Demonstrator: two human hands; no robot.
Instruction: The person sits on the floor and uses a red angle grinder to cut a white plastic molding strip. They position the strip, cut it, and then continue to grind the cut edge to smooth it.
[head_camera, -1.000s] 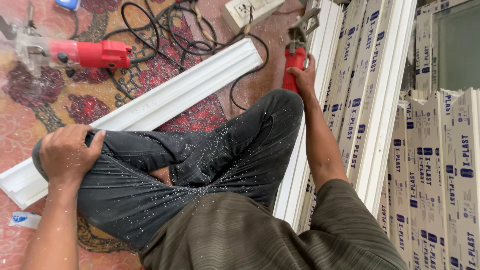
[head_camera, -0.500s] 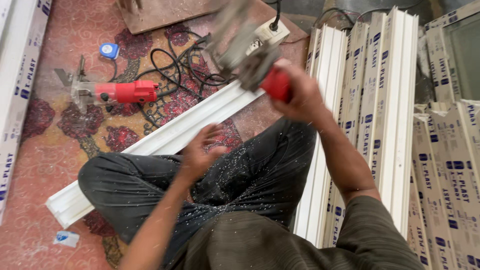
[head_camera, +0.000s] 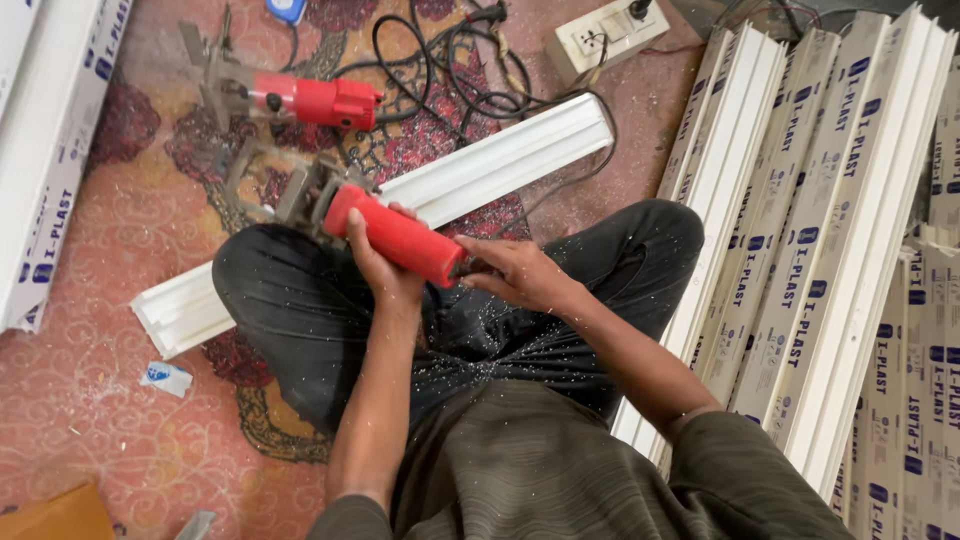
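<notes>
A seated person's left hand (head_camera: 378, 262) wraps its fingers around a red-bodied handheld power tool (head_camera: 390, 235) above the lap. The right hand (head_camera: 520, 275) pinches the tool's rear end, fingers narrowly closed. A long white plastic profile (head_camera: 400, 205) lies on the floor beneath.

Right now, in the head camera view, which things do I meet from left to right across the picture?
White plastic profiles at the left edge → small blue-and-white scrap on the carpet → left hand on the red power tool → right hand → stack of white profiles.
</notes>
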